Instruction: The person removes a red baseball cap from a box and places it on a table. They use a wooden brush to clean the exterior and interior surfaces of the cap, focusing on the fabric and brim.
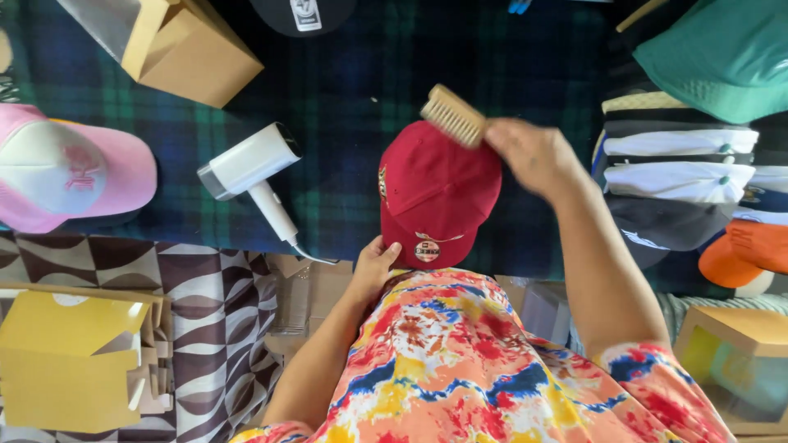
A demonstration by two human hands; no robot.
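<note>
The red cap [439, 193] lies on the dark plaid cloth [353, 90] directly in front of the person, its crown pointing away from the body and its brim, which carries a round sticker, pointing toward the brightly patterned shirt [460, 361]. The left hand [373, 267] grips the near left corner of the red cap's brim, with the thumb on top of the brim and the remaining fingers curled underneath, where they cannot be seen. The right hand [529, 152] is at the far right side of the red cap's crown, fingers closed around the handle of a wooden brush [453, 115]; the brush head rests against the far edge of the crown, bristles toward the fabric. To the left of the red cap, a white hair dryer [250, 168] lies on the cloth, its handle angled toward the brim and its cord trailing off the cloth's near edge. Farther left of the red cap sits a pink and white cap [66, 168]. Beyond the red cap to the upper left stands a brown cardboard box [193, 53], and directly beyond it a dark cap [304, 15] is partly cut off by the frame. To the right of the red cap, a row of stacked caps [681, 164] in white, black and orange lies close together, with a green cap [718, 53] above them.
</note>
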